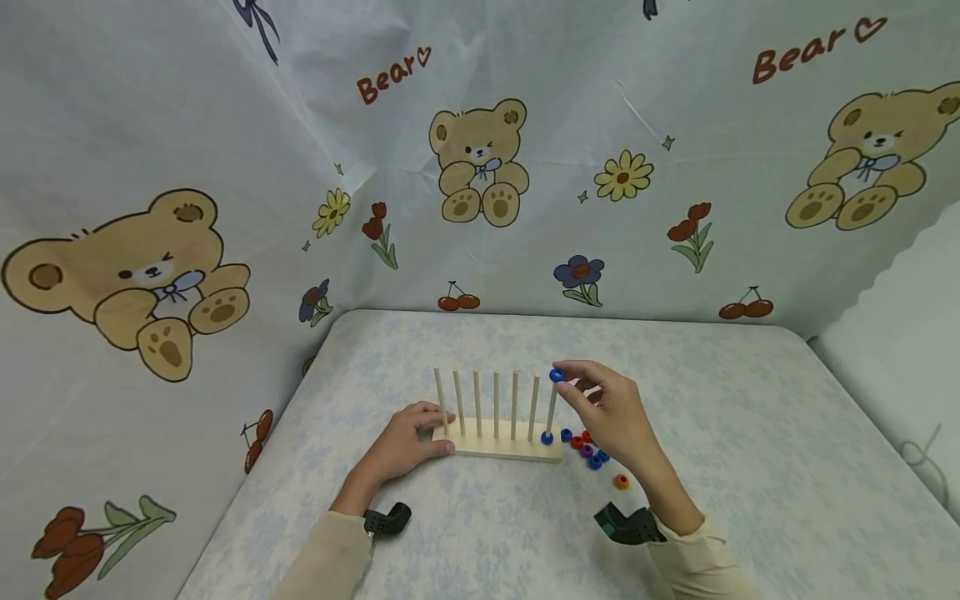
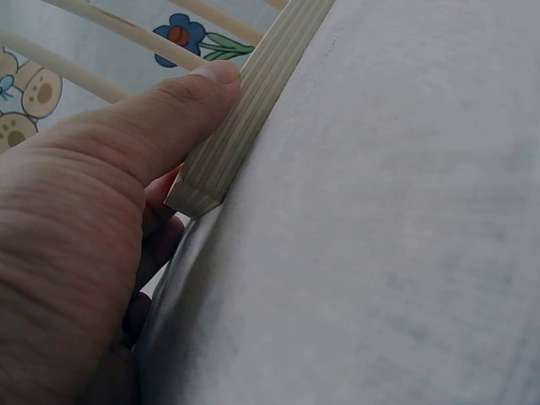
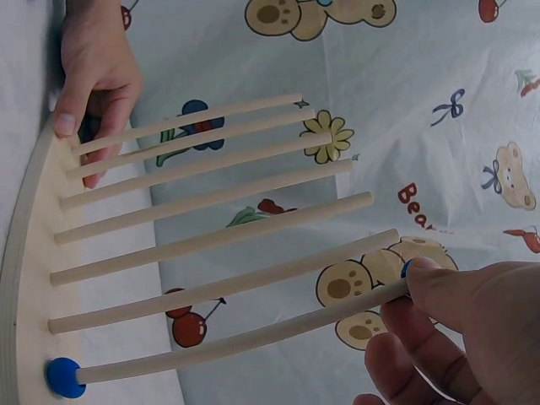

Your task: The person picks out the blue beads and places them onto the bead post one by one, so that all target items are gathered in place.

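Observation:
A pale wooden peg rack (image 1: 498,448) with several upright dowels stands on the table. My left hand (image 1: 408,442) grips the left end of its base, thumb (image 2: 190,105) along the front edge and fingers behind. My right hand (image 1: 611,408) pinches a blue bead (image 1: 557,375) between thumb and fingers at the top of the rightmost dowel (image 3: 245,342). In the right wrist view the thumb mostly hides this bead. Another blue bead (image 3: 65,377) sits at the bottom of that same dowel, against the base. The other dowels carry no beads.
Loose beads lie right of the rack: several blue ones (image 1: 595,462), red ones (image 1: 577,442), a purple one (image 1: 587,451) and an orange one (image 1: 622,482) nearer the front. A bear-printed cloth (image 1: 555,250) hangs behind the table (image 1: 480,533).

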The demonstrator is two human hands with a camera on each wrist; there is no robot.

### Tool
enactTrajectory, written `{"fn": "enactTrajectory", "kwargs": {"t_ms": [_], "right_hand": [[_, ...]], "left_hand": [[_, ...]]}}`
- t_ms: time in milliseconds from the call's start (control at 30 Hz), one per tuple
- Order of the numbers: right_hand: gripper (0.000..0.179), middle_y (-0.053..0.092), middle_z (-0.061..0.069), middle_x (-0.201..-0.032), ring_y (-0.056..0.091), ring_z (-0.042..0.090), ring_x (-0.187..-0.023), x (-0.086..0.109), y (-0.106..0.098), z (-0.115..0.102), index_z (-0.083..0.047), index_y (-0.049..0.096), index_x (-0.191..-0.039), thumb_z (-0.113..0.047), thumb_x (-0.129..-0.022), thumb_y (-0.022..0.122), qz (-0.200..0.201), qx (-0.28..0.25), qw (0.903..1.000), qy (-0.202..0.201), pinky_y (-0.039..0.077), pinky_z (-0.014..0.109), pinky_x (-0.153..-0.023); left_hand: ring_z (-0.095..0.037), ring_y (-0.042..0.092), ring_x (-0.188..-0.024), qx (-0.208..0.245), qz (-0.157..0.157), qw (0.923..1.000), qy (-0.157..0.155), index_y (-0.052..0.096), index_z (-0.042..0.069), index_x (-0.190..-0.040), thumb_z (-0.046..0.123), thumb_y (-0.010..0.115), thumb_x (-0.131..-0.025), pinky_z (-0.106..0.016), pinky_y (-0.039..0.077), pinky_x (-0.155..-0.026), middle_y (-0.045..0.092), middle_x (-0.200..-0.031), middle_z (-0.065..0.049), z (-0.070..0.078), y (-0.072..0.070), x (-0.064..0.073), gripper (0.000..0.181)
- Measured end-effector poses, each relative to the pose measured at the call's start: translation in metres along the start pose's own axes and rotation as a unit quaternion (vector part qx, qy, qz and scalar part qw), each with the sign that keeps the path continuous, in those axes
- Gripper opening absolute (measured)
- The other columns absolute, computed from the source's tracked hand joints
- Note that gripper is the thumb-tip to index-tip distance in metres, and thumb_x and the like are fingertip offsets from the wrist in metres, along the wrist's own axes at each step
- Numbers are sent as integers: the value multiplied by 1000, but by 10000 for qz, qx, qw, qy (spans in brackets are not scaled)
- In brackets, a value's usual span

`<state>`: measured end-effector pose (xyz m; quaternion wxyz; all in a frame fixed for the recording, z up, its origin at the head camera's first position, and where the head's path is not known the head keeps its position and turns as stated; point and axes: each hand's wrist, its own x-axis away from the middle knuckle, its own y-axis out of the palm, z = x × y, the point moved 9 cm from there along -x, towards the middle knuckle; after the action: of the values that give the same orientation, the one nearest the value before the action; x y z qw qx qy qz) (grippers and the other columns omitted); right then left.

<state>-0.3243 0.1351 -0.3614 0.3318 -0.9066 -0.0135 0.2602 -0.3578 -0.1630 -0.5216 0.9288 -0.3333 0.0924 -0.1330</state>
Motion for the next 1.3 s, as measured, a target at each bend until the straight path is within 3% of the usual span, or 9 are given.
{"fn": "enactTrajectory", "kwargs": {"t_ms": [867,1133,1300], "right_hand": [[28,73,0,-101,66,13,-85,1,5,8,-14,71,-122,-23,-95,71,-227,66,9995,187,56,23,-71],[28,72,2,-113,64,12,-87,-1,-1,6,-14,72,-120,-23,-94,73,-111,147,9997,133,56,23,-71],[28,72,2,-110,64,13,-87,-2,-3,7,-14,71,-121,-25,-95,72,-106,186,9997,133,56,23,-72]], "left_hand": [[-20,52,-130,61,0,10000,55,69,39,-123,55,79,-79,-53,43,-108,58,-129,15,-1,3,3,48],[-17,51,-129,63,11,10000,39,70,38,-123,54,80,-78,-50,43,-107,58,-128,17,-2,0,0,48],[-17,51,-130,86,24,10000,24,70,38,-123,53,81,-79,-51,43,-107,58,-128,17,-3,0,0,48]]}}
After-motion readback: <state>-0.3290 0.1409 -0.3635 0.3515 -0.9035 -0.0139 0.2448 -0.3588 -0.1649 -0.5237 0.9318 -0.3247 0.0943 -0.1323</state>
